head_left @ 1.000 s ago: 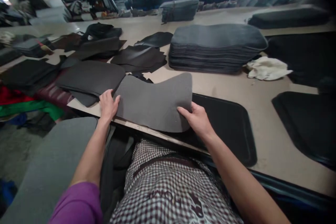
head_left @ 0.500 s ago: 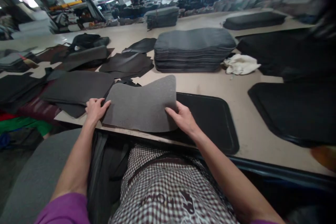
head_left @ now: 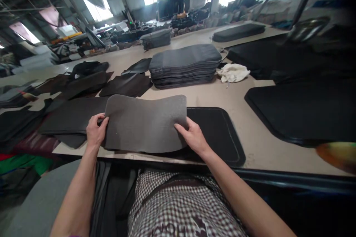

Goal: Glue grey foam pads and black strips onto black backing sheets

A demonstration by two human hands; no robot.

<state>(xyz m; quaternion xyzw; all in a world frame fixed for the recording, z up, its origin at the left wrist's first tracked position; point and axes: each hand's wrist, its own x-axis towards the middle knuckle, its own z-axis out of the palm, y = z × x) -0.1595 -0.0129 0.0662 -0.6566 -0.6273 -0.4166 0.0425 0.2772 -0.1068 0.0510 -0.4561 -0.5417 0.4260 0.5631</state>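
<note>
Between my hands is a grey, rounded-corner sheet [head_left: 146,124] that looks like a floor-mat piece, bowed slightly along its top edge. My left hand [head_left: 96,129] pinches its left edge between thumb and fingers. On the opposite edge, my right hand [head_left: 193,133] grips with the thumb on the front face and the fingers behind. Under and to the right of the sheet lies a black mat [head_left: 213,129] with a raised, rounded border, partly covered. Dark flat pieces [head_left: 72,116] are stacked just left of my left hand.
A thick stack of grey mats [head_left: 185,63] stands farther back on the beige table [head_left: 267,159]. Beside it lies a crumpled white cloth [head_left: 233,72]. A large black mat [head_left: 306,111] lies at right, near a blurred orange-yellow object [head_left: 336,155]. Brown-black sheets [head_left: 125,84] lie behind the hands.
The view has tilted up and turned to the right. The grey sheet's left side is raised, its top edge now more level. Both hands still hold it.
</note>
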